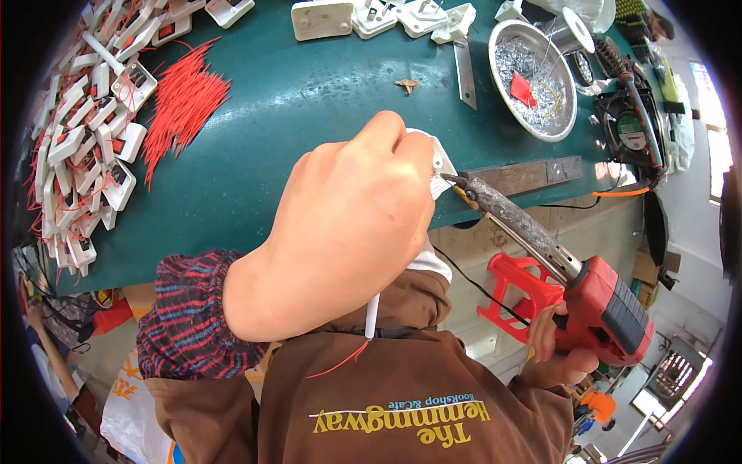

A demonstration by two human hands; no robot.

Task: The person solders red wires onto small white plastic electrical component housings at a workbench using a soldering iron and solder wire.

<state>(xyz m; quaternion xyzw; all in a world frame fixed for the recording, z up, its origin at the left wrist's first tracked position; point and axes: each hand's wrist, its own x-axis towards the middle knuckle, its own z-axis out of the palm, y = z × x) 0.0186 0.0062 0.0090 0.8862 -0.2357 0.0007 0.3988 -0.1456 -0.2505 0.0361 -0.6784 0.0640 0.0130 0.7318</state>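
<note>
My left hand (355, 209) is closed round a small white plastic housing (440, 164), most of it hidden behind the fingers. Below the hand a thin white tube (372, 315) hangs down with a red wire (340, 363) trailing from its end; the hand hides whether it joins the housing. My right hand (553, 344) grips a red and black soldering gun (610, 309) by its handle. Its dark tip points left and reaches the housing's edge; I cannot tell whether they touch.
Many white housings with red wires (85, 166) are heaped at the left, beside a bundle of cut red wires (185, 100). More white parts (379, 17), a blade (464, 73), a metal bowl of scraps (533, 133) and a flat bar (525, 176) lie on the green table (309, 85). A red stool (502, 298) stands below.
</note>
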